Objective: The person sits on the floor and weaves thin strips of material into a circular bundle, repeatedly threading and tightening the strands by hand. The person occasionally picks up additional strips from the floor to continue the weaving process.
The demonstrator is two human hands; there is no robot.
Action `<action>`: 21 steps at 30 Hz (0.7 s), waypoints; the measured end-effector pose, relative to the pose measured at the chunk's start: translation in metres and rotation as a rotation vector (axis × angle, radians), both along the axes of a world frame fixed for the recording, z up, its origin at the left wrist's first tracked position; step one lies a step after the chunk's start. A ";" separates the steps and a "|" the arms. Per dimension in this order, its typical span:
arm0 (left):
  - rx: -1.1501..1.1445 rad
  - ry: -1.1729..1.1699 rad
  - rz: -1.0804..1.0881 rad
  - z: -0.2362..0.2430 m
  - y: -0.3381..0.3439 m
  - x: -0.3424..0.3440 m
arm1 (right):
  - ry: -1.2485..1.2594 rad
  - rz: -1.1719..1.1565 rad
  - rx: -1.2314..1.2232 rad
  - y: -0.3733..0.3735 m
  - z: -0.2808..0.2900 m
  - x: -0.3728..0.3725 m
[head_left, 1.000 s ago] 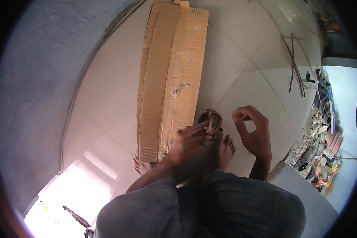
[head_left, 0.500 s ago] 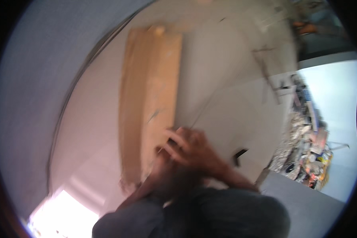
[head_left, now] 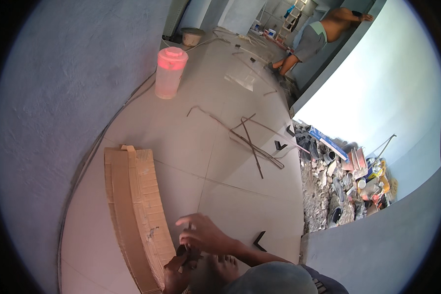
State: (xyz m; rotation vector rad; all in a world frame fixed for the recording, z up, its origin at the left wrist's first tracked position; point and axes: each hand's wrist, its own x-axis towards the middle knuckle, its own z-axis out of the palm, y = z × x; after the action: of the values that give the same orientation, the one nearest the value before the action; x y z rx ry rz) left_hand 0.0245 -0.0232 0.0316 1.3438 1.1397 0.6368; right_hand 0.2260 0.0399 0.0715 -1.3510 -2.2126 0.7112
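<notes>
Low in the picture, my left hand (head_left: 175, 275) is closed round a small dark piece (head_left: 185, 252) whose kind I cannot make out. My right hand (head_left: 203, 234) is just above it, its fingers bent in a pinch near the piece's top; what lies between them is too small to name. Both hands are over the right edge of a long folded strip of cardboard (head_left: 141, 210) on the tiled floor. To the right of my right hand lies a black L-shaped bracket (head_left: 260, 241).
Bent metal rods (head_left: 252, 142) and another black bracket (head_left: 280, 145) lie farther off. A translucent jug with a red lid (head_left: 167, 81) stands by the left wall. Rubble and packages (head_left: 345, 181) fill the right side. At the back, a person (head_left: 313, 41) leans on a wall.
The view has swung up, bringing the jug, the rods and the person fully into sight. The cardboard and my hands appear lower. My right hand's fingers have parted more above the dark piece.
</notes>
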 end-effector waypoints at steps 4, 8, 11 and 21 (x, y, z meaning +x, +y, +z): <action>0.068 -0.051 0.075 -0.004 -0.005 -0.001 | 0.252 -0.221 -0.088 -0.001 -0.020 0.008; 0.277 -0.031 0.134 -0.003 -0.002 -0.003 | 0.174 -0.274 0.084 0.009 -0.005 -0.001; 0.344 -0.055 0.095 -0.022 0.006 -0.004 | 0.230 -0.262 0.088 0.013 -0.025 0.005; -0.416 -0.521 0.077 -0.024 0.009 -0.018 | 0.419 -0.488 -0.310 -0.002 -0.033 -0.010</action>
State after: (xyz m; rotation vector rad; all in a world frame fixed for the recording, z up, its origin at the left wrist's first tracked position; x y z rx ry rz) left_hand 0.0063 -0.0137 0.0071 0.7231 0.8373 0.7069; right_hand 0.2164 0.0380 0.0383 -1.6267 -1.4148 1.0551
